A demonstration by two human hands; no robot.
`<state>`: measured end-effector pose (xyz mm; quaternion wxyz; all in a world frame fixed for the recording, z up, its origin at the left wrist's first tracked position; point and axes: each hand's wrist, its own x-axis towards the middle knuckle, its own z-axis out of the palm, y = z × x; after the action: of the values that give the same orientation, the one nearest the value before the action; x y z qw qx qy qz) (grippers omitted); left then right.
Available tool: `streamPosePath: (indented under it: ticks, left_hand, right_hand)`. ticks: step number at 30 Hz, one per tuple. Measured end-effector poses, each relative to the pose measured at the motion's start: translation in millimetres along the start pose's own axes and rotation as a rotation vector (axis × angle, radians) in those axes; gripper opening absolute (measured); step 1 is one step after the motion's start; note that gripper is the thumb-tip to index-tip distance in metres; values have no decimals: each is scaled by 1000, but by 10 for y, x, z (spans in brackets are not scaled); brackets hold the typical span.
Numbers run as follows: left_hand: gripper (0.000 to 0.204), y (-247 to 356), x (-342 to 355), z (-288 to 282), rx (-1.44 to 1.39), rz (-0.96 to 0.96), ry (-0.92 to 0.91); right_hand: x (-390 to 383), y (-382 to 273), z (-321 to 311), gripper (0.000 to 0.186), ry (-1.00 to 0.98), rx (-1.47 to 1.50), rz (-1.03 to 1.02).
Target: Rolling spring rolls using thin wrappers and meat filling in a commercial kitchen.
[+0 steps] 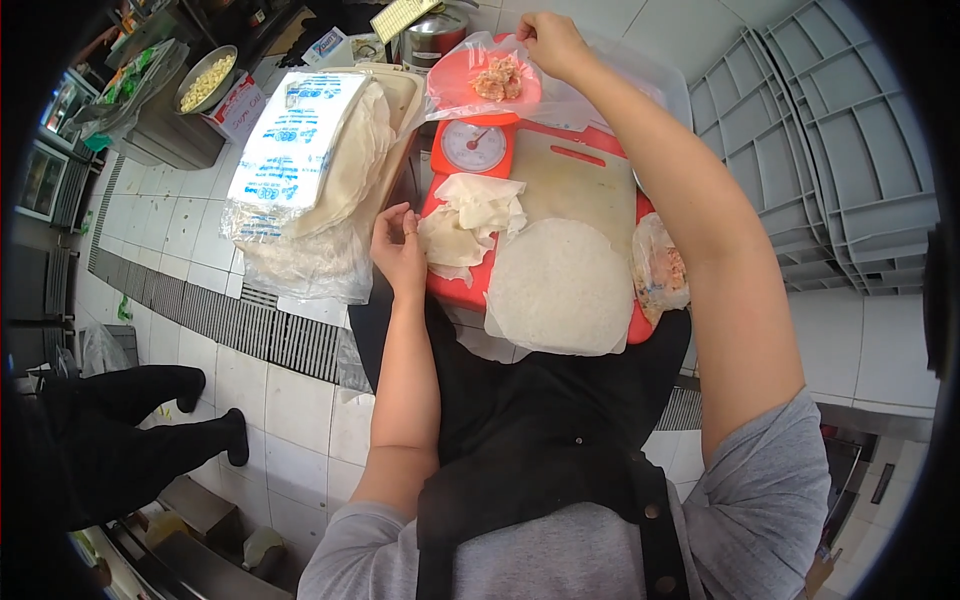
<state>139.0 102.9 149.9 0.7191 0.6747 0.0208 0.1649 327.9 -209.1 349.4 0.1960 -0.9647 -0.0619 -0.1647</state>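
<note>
My right hand point(553, 45) is up at the far side, its fingers pinched at the edge of a clear plastic sheet. That sheet lines the pink-red pan point(452, 85) of a kitchen scale point(474, 146), and a mound of minced filling point(498, 79) sits on it. My left hand point(400, 250) is curled beside crumpled pale wrapper pieces point(468, 222); I cannot make out whether anything is in its fingers. Nearest my body lies a stack of round, thin white wrappers point(562, 288) on a pale cutting board point(575, 185). A plastic bag of filling point(659, 268) lies right of the board.
Left of my left hand, a tray point(403, 110) bears more wrapper sheets point(350, 165) and printed plastic packaging point(297, 140). A bowl of pale pieces point(208, 80) and a lidded metal pot point(436, 38) stand farther off. Grey crates point(840, 140) lean at right. Another person's legs point(150, 420) show at left.
</note>
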Motion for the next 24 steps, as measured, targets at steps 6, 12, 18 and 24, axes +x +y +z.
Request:
streamPosePath:
  ticks: [6, 12, 18, 24]
  left_hand:
    - [13, 4, 6, 27, 26, -13, -2]
    - [14, -42, 9, -5, 14, 6, 1]
    - [14, -7, 7, 33, -19, -5, 1]
    - [14, -13, 7, 18, -32, -14, 1]
  right_hand:
    - [-55, -104, 10, 26, -117, -14, -148]
    - [-121, -241, 105, 60, -444, -153, -79]
    - [-115, -197, 194, 67, -352, -141, -117]
    - [-89, -238, 190, 64, -401, -159, -78]
